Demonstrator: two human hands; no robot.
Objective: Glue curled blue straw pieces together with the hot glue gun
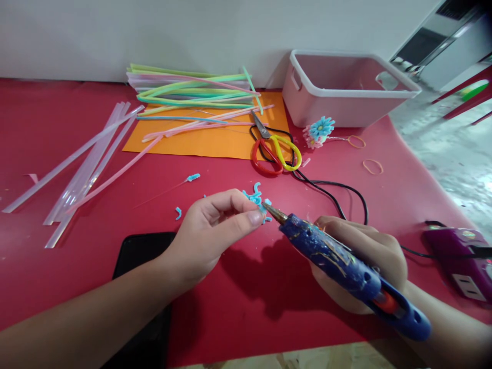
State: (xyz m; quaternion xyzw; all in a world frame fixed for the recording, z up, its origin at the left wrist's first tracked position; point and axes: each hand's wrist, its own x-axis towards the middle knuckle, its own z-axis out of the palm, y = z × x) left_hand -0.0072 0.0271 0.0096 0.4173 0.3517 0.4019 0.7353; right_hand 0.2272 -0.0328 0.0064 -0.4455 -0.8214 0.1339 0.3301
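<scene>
My left hand (219, 230) pinches a small light-blue fuzzy piece (261, 208) between thumb and forefinger. In my right hand (361, 251) is a blue glue gun (334, 256), its metal nozzle touching or nearly touching that piece. Several short blue fuzzy bits (256, 188) lie on the red table (238, 318) just behind my left fingertips. Farther left, a thin wire with a blue fuzzy tip (193, 177) rests beside one loose curled bit (178, 213).
Scissors (265, 134) and pipe cleaners (192, 87) lie on orange paper (172, 146). Clear sticks (88, 169) are at the left, a pink bin (330, 107) and fuzzy flowers (322, 128) behind right. A black phone-like slab (142, 323) lies under my left forearm; a purple power box (461, 261) sits right.
</scene>
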